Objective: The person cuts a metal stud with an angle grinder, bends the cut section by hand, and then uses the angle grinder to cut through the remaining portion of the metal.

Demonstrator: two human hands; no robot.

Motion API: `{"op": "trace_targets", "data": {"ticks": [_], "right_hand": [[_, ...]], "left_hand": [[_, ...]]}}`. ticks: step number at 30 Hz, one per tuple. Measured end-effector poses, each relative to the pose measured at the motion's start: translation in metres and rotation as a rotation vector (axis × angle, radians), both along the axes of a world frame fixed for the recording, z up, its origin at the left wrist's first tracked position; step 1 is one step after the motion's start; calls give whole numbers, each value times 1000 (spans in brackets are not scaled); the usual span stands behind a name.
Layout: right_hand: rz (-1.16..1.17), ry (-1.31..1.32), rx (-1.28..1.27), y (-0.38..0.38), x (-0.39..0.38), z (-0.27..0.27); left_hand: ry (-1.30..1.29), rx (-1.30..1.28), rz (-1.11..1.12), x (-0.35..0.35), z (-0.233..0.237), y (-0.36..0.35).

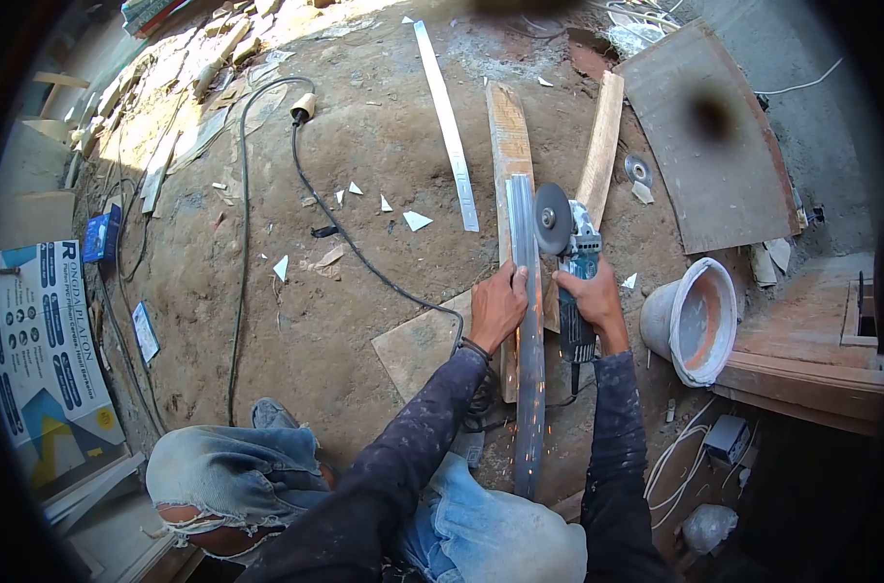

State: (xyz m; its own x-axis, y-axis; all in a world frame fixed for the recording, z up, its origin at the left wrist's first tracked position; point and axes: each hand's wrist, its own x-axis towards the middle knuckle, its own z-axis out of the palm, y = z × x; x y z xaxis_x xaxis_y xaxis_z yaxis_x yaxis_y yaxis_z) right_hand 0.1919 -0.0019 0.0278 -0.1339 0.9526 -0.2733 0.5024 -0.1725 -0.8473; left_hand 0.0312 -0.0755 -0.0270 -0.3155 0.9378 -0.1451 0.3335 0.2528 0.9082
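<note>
A long metal strip (528, 340) lies lengthwise over a wooden plank (511, 136). My left hand (497, 307) is closed round the strip near its middle. In my right hand (594, 299) is an angle grinder (578, 335), gripped by its body, with a round disc (551, 216) at its front end. The disc is beside the strip's upper part; whether they touch cannot be made out. Orange sparks show along the lower part of the strip. A second piece of wood (601, 141) stretches away to the right of the plank.
A white-rimmed bucket (659, 321) lies tilted at right, near a wooden frame (801, 384). A black cable (245, 214) crosses the dirt floor. A pale strip (446, 131), a loose disc (638, 171), a brown board (704, 136) and a printed box (49, 340) lie around.
</note>
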Motion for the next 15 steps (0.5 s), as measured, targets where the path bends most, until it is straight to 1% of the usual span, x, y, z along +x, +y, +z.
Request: {"op": "trace_targets", "data": {"ticks": [15], "right_hand": [[18,31,35,10,-9,8]], "left_hand": [[13,31,19,1,4,-1]]}}
